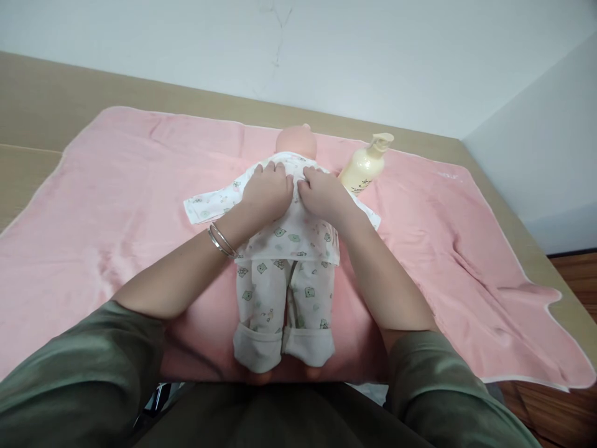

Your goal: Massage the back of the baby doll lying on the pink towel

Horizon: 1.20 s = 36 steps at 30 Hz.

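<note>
the doll (296, 142) lay on the blanket (116, 174), trousers (268, 298) on, top (298, 236) covering its torso, sleeves (212, 204) spread. the left hand (268, 191) and right hand (329, 194) rested half curled on the top; whether they gripped it, or doing it up remained, i couldn't tell.

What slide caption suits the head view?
Left hand and right hand touch the printed shirt on a doll, pump bottle nearby.

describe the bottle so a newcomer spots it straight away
On the pink blanket, find the doll's head, then look right, just beyond the person's right hand. The bottle is pale yellow with dark print; unlike its neighbours, it has a pump top.
</note>
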### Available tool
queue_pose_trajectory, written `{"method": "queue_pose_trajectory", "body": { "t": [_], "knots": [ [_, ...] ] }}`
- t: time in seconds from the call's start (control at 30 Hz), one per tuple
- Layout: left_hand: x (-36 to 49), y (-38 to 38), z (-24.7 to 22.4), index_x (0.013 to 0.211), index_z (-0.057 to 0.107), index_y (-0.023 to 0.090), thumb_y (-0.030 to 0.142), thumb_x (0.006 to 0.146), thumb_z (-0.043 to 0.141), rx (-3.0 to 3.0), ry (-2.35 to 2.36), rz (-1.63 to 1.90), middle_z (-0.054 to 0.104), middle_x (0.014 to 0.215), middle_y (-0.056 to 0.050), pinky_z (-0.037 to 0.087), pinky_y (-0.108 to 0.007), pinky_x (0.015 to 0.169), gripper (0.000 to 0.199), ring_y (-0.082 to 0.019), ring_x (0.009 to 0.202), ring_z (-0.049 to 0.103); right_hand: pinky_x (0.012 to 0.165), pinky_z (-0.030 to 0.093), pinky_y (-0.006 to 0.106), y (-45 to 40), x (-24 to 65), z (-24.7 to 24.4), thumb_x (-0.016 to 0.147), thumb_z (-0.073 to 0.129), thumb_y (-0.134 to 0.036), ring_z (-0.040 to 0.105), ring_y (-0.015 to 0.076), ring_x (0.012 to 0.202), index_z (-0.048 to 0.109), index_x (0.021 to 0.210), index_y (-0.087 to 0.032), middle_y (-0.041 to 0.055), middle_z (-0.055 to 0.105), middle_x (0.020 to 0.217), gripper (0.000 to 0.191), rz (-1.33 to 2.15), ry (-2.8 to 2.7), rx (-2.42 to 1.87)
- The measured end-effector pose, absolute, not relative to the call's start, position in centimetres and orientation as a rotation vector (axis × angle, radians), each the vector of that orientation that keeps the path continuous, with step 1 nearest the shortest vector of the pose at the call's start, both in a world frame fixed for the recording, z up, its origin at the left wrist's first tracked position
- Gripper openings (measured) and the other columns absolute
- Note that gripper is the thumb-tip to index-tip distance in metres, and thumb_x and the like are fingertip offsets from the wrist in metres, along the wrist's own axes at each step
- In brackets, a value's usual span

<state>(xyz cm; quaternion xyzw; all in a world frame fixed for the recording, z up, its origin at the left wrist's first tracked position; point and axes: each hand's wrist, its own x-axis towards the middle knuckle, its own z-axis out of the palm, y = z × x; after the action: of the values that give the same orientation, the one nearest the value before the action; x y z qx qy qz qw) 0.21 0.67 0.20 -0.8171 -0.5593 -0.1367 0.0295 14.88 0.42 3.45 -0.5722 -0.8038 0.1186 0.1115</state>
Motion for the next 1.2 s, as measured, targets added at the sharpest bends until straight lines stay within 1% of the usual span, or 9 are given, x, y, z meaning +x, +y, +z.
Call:
{"method": "queue_pose_trajectory", "body": {
  "t": [0.13,0.33,0.47,0.63,0.7,0.87,1.0,1.1,1.2],
  "knots": [
    [1.3,-0.9,0.1,0.119,0.068,-0.004,0.010,0.102,0.019,-2.487,-1.622,-0.326,0.066,0.130,-0.034,0.045,-0.062,0.111,0.054,-0.045,0.132,0.058,0.120,0.042,0.057,1.9,15.0,2.4,0.102,0.033,-0.026,0.053,0.0398,0.141,0.059,0.136,-0.003,0.0256,0.061,0.148,0.049,0.338,-2.273,-1.667],
    [1.0,0.4,-1.3,0.113,0.070,0.002,0.011,0.101,0.026,-2.523,-1.618,-0.526,0.068,0.128,-0.029,0.042,-0.062,0.115,0.047,-0.041,0.132,0.059,0.129,0.034,0.053,1.4,14.3,2.1,0.105,0.029,-0.023,0.046,0.0383,0.152,0.046,0.152,0.008,0.0291,0.049,0.162,0.059,0.210,-2.316,-1.718],
    [0.3,2.1,-1.6,0.116,0.067,0.009,0.019,0.102,0.032,-2.475,-1.810,-0.798,0.069,0.126,-0.021,0.046,-0.056,0.115,0.039,-0.036,0.128,0.061,0.128,0.038,0.055,-0.1,13.7,2.6,0.106,0.027,-0.022,0.046,0.0405,0.153,0.047,0.149,0.012,0.0319,0.050,0.159,0.058,0.140,-2.410,-1.708],
    [0.0,2.8,-0.6,0.109,0.067,0.010,0.022,0.101,0.033,-2.497,-1.984,-0.718,0.071,0.120,-0.021,0.053,-0.053,0.108,0.037,-0.034,0.114,0.067,0.128,0.038,0.056,-1.1,13.6,3.2,0.104,0.029,-0.019,0.047,0.0410,0.152,0.052,0.144,0.011,0.0335,0.054,0.154,0.055,0.169,-2.435,-1.669],
    [0.0,2.6,-0.6,0.109,0.067,0.010,0.021,0.101,0.032,-2.502,-1.929,-0.725,0.071,0.121,-0.022,0.052,-0.053,0.110,0.038,-0.033,0.117,0.066,0.125,0.041,0.055,-0.6,13.8,3.3,0.105,0.029,-0.021,0.049,0.0406,0.150,0.055,0.142,0.007,0.0313,0.057,0.153,0.054,0.254,-2.397,-1.680],
    [0.9,0.6,-0.8,0.124,0.064,-0.005,0.017,0.104,0.027,-2.555,-1.670,-0.524,0.063,0.139,-0.034,0.037,-0.060,0.124,0.048,-0.041,0.142,0.055,0.132,0.031,0.053,2.0,15.0,2.2,0.105,0.035,-0.030,0.036,0.0392,0.160,0.047,0.152,0.007,0.0292,0.044,0.165,0.061,0.397,-2.241,-1.711],
    [1.5,-0.9,-0.3,0.143,0.051,-0.014,0.016,0.105,0.021,-2.561,-1.612,-0.382,0.053,0.150,-0.038,0.031,-0.061,0.128,0.057,-0.044,0.150,0.048,0.132,0.031,0.055,3.1,15.4,1.3,0.105,0.035,-0.033,0.036,0.0390,0.159,0.047,0.153,0.005,0.0275,0.044,0.166,0.062,0.398,-2.194,-1.704],
    [1.2,-0.6,-0.1,0.132,0.061,-0.011,0.013,0.103,0.021,-2.586,-1.564,-0.358,0.059,0.143,-0.037,0.034,-0.061,0.124,0.055,-0.044,0.143,0.053,0.132,0.031,0.053,2.5,15.1,1.4,0.107,0.031,-0.032,0.040,0.0385,0.157,0.049,0.150,0.008,0.0295,0.049,0.161,0.062,0.312,-2.249,-1.708],
    [0.4,0.6,-0.3,0.117,0.068,-0.001,0.012,0.101,0.026,-2.605,-1.588,-0.478,0.065,0.134,-0.030,0.040,-0.056,0.121,0.047,-0.038,0.134,0.058,0.124,0.042,0.055,0.9,14.5,2.0,0.107,0.026,-0.028,0.055,0.0396,0.143,0.057,0.139,0.006,0.0303,0.063,0.144,0.056,0.143,-2.327,-1.722]
  ]
}}
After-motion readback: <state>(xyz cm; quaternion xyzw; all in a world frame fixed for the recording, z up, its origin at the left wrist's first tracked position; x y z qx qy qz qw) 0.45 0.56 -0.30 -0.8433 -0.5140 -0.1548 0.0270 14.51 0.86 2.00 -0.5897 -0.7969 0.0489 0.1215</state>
